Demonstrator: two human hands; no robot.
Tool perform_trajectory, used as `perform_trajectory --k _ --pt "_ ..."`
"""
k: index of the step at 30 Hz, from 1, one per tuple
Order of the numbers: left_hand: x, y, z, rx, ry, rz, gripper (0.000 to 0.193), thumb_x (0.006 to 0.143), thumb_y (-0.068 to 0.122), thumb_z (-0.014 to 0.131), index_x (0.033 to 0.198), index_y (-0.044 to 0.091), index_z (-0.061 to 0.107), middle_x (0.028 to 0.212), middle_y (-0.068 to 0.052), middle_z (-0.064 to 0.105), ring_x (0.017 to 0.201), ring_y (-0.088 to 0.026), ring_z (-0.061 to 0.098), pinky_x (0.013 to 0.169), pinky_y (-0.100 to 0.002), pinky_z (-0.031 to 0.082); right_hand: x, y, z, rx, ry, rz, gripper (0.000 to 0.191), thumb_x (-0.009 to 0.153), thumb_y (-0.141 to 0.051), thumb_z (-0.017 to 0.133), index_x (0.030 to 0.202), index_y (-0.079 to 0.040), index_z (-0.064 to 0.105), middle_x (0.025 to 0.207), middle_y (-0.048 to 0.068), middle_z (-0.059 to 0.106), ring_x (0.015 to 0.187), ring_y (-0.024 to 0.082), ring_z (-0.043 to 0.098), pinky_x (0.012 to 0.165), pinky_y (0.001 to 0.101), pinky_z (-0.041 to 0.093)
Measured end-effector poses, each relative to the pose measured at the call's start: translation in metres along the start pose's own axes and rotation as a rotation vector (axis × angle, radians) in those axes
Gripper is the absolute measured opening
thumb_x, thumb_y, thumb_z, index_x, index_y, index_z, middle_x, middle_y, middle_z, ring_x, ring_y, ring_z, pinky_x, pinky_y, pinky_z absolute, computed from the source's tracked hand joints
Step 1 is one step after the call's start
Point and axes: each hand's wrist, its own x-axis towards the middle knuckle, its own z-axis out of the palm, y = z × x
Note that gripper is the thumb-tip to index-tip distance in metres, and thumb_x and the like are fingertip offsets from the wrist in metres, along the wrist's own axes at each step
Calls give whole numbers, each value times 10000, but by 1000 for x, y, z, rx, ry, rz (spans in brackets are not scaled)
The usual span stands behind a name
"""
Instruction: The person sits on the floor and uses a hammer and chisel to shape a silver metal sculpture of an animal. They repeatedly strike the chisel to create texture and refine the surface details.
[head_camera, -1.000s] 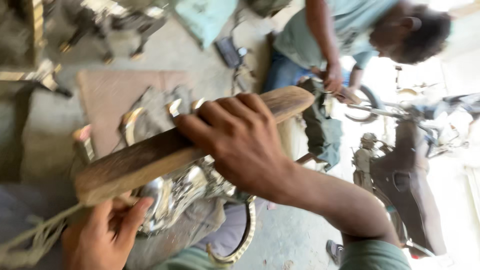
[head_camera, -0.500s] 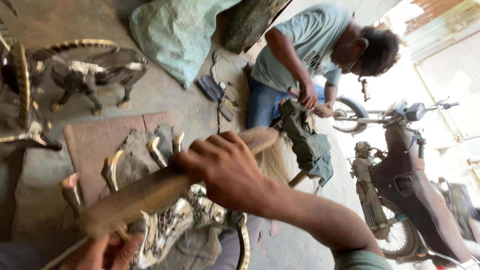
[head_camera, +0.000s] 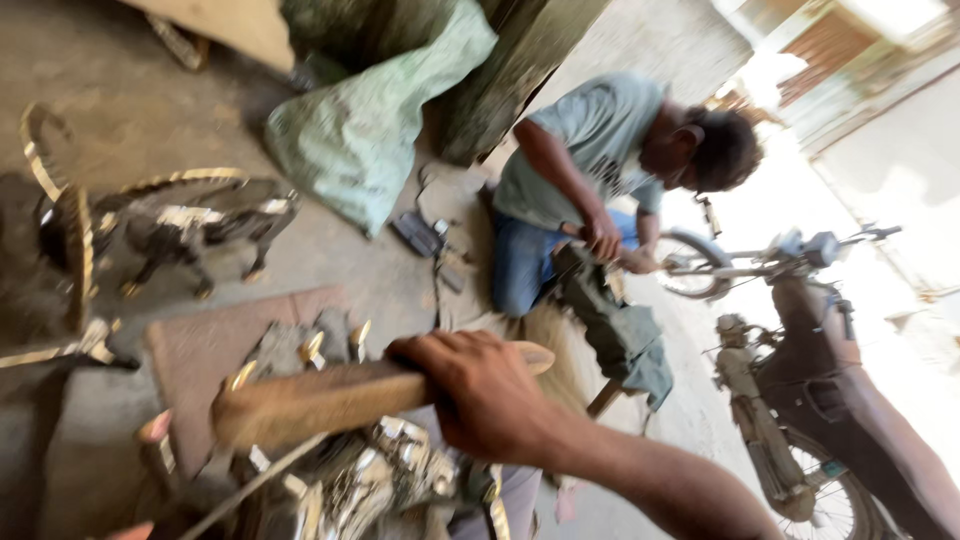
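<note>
- Rough concrete floor of an open workshop, bright daylight at the right.
- Right hand wrapped tight round a thick wooden stick; the stick lies nearly level across the lower middle, above a heap of metal work with brass-coloured bits.
- Left hand: only a blurred sliver at the bottom edge; cannot tell how its fingers stand.
- A reddish mat lies under and behind the heap.
- Left of it, a dark animal figure stands on the floor.
- A green sack leans at the top.
- Another person crouches beyond, both hands on a dark piece.
- A motorbike stands at the right.
</note>
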Motion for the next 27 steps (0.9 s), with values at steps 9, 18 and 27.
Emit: perform_trajectory --k 9,18,27 --pt "-70 37 -38 -192 182 132 454 920 71 726 1285 -22 473 910 -88 691 757 -150 720 639 -263 604 0 0 32 197 -330 52 704 746 -8 643 1412 -98 431 849 124 688 717 309 673 654 456 519" --pt "-55 91 -42 -19 -17 97 431 892 209 762 1255 71 576 831 -71 786 712 -137 791 591 -271 611 -8 -10 31 102 -184 36 605 789 -22 635 1378 -66 506 778 136 628 646 290 647 618 432 500" --pt "-35 101 -41 158 -202 38 390 881 220 751 1223 107 602 743 -62 788 628 -127 767 563 -299 579 3 -5 48 -1 -170 165 558 846 -63 650 1387 -130 528 964 142 716 850 323 712 680 467 540"
